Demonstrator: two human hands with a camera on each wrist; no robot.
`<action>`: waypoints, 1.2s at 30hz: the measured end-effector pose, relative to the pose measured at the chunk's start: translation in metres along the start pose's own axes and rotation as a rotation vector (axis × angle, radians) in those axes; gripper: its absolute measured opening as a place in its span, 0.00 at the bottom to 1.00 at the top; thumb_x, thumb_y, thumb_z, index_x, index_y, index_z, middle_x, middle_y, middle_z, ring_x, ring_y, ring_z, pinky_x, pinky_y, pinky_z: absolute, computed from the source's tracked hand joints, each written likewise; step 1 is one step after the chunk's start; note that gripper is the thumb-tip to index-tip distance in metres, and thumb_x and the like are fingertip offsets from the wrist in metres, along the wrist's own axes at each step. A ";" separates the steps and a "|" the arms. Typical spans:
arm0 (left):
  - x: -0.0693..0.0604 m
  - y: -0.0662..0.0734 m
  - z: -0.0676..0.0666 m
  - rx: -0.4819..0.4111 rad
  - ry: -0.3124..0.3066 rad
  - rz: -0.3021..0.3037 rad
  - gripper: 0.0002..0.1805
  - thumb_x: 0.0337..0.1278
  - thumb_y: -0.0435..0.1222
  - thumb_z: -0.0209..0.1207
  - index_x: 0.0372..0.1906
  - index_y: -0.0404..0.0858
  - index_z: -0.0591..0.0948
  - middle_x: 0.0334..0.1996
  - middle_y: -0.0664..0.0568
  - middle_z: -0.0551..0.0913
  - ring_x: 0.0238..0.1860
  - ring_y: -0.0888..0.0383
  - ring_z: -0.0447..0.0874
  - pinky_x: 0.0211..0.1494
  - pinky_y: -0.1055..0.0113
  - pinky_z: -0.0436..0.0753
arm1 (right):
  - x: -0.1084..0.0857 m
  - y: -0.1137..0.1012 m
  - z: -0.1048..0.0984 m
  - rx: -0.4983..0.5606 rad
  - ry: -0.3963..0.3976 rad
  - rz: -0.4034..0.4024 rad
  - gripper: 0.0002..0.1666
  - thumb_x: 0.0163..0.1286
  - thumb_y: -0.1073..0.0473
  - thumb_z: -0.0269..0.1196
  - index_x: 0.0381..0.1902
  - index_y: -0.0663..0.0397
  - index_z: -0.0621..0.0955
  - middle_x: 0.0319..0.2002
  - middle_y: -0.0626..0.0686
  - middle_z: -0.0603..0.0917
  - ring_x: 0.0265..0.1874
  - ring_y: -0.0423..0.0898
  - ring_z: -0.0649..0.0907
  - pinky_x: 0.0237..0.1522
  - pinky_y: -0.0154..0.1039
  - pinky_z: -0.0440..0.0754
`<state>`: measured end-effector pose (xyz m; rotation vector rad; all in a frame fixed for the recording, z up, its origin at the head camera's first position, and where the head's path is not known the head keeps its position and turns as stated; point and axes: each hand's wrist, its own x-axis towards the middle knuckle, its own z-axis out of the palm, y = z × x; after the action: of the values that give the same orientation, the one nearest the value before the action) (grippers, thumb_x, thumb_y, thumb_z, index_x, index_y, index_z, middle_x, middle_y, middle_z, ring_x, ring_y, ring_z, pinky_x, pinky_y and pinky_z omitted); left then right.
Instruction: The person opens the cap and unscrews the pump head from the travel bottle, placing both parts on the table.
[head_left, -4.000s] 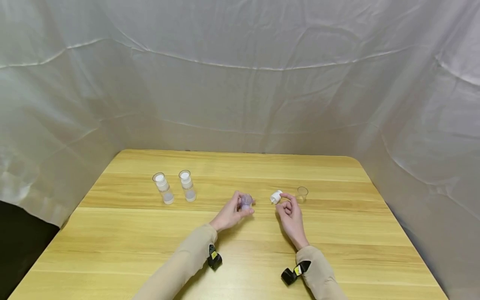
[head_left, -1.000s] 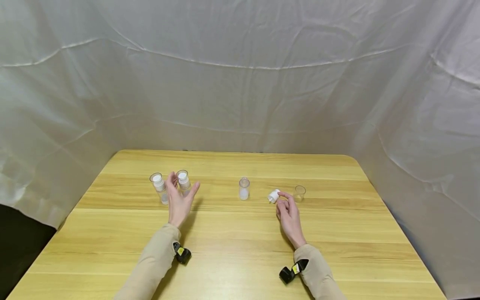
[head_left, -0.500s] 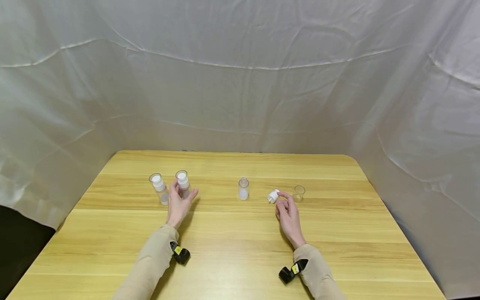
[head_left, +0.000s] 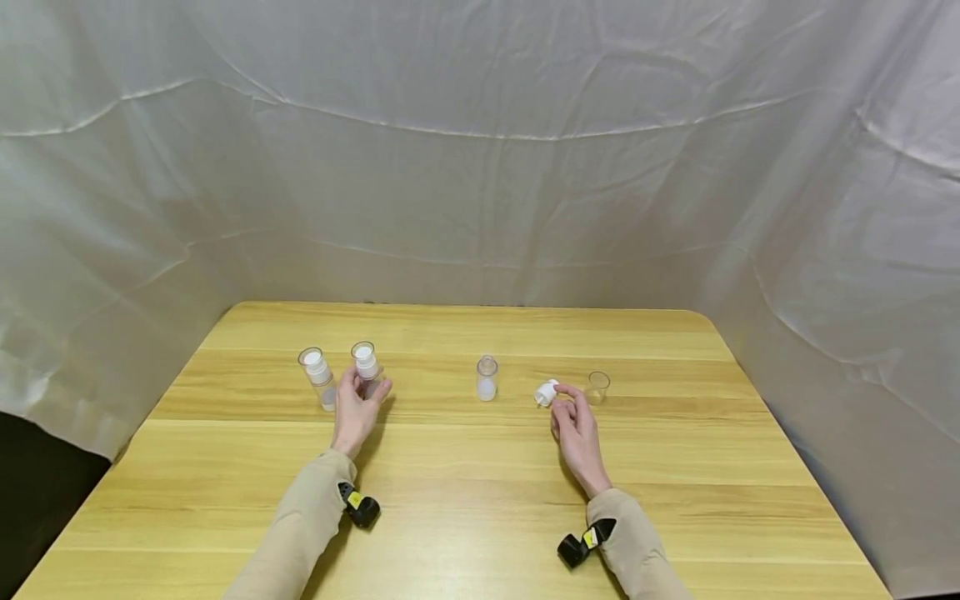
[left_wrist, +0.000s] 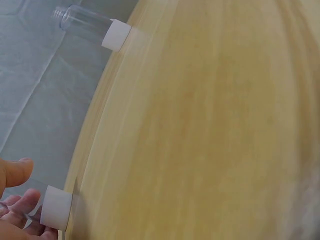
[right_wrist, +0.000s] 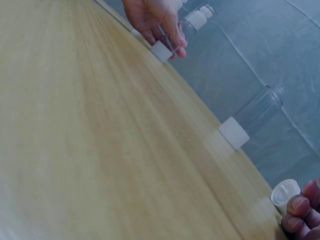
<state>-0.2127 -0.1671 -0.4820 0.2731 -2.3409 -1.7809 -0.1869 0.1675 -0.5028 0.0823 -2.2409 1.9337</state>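
My left hand [head_left: 356, 415] has its fingers around a clear pump bottle [head_left: 365, 363] with a white base, white pump and clear overcap. The bottle stands upright; part of its body is hidden by the hand. To its left stands a similar pump bottle [head_left: 318, 377]. A clear bottle [head_left: 487, 379] with a bare threaded neck stands mid-table. My right hand [head_left: 578, 433] pinches a white pump top [head_left: 546, 393], tilted with its underside towards the right wrist camera [right_wrist: 286, 195]. Just behind that hand stands a clear overcap [head_left: 598, 387].
The wooden table [head_left: 465, 500] has a light grain. A silvery fabric curtain [head_left: 480, 208] hangs behind it and at both sides. A black camera is strapped to each sleeve.
Over four seconds my left hand let go of the bottle mid-table and moved left to the capped pump bottle. Lately its thumb came closer in. The right hand kept its place.
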 end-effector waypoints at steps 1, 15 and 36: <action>0.000 0.000 0.000 -0.002 -0.004 0.000 0.28 0.68 0.30 0.59 0.68 0.27 0.64 0.66 0.32 0.75 0.67 0.38 0.74 0.75 0.47 0.71 | 0.000 0.000 0.000 -0.001 0.000 0.002 0.18 0.81 0.62 0.48 0.63 0.65 0.71 0.25 0.52 0.72 0.20 0.36 0.68 0.22 0.26 0.66; -0.018 0.008 0.013 -0.030 -0.092 0.054 0.25 0.63 0.27 0.62 0.64 0.28 0.73 0.60 0.34 0.81 0.63 0.41 0.80 0.66 0.64 0.80 | 0.000 0.003 -0.001 0.007 0.000 0.016 0.18 0.81 0.63 0.47 0.63 0.65 0.71 0.26 0.53 0.73 0.20 0.35 0.68 0.22 0.26 0.66; -0.073 0.034 0.069 -0.058 -0.509 0.155 0.20 0.56 0.27 0.66 0.55 0.29 0.79 0.54 0.34 0.84 0.59 0.38 0.82 0.66 0.50 0.81 | 0.000 0.002 -0.003 -0.004 -0.001 -0.013 0.18 0.81 0.64 0.47 0.63 0.66 0.71 0.25 0.54 0.73 0.19 0.36 0.68 0.22 0.26 0.66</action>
<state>-0.1612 -0.0748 -0.4700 -0.4092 -2.5294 -2.0159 -0.1870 0.1705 -0.5046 0.0976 -2.2388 1.9235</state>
